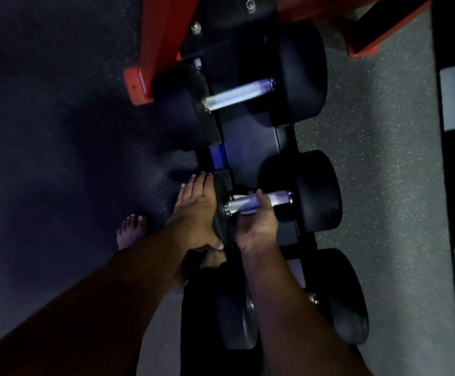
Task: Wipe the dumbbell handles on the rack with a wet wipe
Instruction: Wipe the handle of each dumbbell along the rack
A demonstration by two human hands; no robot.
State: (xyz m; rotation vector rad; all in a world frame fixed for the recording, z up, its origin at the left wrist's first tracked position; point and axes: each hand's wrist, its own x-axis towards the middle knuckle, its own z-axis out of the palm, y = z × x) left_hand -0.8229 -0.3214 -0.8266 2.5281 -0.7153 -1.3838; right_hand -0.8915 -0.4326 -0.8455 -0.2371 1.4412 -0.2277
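Right hand (256, 226) grips wipe (244, 198) round handle (258, 202); left hand (196, 204) flat on weight head (222, 210).

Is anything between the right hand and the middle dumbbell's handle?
Nothing but the white wet wipe: the right hand grips the knurled chrome handle through it. The left hand rests on the black end plate.

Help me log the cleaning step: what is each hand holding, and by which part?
The right hand grips a wet wipe wrapped around the middle dumbbell's handle. The left hand holds nothing; it rests flat against that dumbbell's near weight head.
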